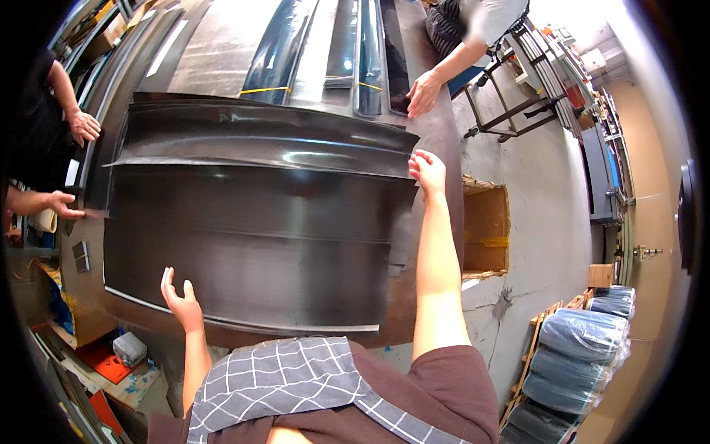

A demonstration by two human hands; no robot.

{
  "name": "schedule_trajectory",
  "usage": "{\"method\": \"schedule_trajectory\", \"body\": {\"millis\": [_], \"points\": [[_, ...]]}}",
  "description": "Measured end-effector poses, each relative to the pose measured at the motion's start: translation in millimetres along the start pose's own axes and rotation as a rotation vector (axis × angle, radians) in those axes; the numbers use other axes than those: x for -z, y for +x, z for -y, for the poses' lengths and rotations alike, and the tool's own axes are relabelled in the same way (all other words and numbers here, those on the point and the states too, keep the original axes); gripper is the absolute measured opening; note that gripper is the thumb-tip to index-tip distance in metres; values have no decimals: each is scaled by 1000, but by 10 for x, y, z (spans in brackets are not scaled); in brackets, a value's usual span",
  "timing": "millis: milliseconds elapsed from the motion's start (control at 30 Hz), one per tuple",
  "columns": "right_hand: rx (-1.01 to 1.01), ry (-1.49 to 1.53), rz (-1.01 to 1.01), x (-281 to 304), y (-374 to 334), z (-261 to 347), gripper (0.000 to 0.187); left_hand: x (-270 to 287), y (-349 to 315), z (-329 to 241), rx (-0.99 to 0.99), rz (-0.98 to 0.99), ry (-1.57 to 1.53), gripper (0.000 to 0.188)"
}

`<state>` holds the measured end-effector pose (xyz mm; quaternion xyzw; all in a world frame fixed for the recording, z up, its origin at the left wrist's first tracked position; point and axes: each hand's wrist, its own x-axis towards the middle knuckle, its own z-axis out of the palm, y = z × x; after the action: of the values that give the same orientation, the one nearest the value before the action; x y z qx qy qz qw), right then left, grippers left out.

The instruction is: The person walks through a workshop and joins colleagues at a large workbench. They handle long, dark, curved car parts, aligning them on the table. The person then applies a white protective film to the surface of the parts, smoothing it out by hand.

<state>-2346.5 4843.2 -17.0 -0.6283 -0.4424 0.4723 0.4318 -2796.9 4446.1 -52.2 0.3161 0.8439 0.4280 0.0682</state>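
Note:
A large black glossy sheet [244,244] lies across the table in front of me, with a pale strip along its near edge. Over its far part, another black sheet [274,144] bows up in a long curve. My right hand [429,174] is at the right end of this bowed sheet, its fingers bent and closed on the edge. Above the near left part of the flat sheet, my left hand [183,302] is raised, thumb and fingers apart, holding nothing.
Co-workers' hands are at the left [83,128] and far right [424,94] of the table. Dark rolled sheets [368,59] with yellow bands lie at the back. A cardboard box [486,229] stands right of the table; wrapped rolls [580,340] sit farther right.

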Motion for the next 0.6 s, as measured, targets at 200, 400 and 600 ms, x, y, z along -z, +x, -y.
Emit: {"method": "schedule_trajectory", "body": {"millis": [200, 400, 600], "points": [[-136, 138, -98, -144, 641, -207, 25, -82, -64, -66, -52, 81, -8, 41], [180, -150, -175, -123, 740, -406, 34, -144, -102, -248, 38, 97, -72, 41], [283, -220, -253, -212, 499, -303, 33, -263, -222, -462, -51, 148, -91, 40]]}}
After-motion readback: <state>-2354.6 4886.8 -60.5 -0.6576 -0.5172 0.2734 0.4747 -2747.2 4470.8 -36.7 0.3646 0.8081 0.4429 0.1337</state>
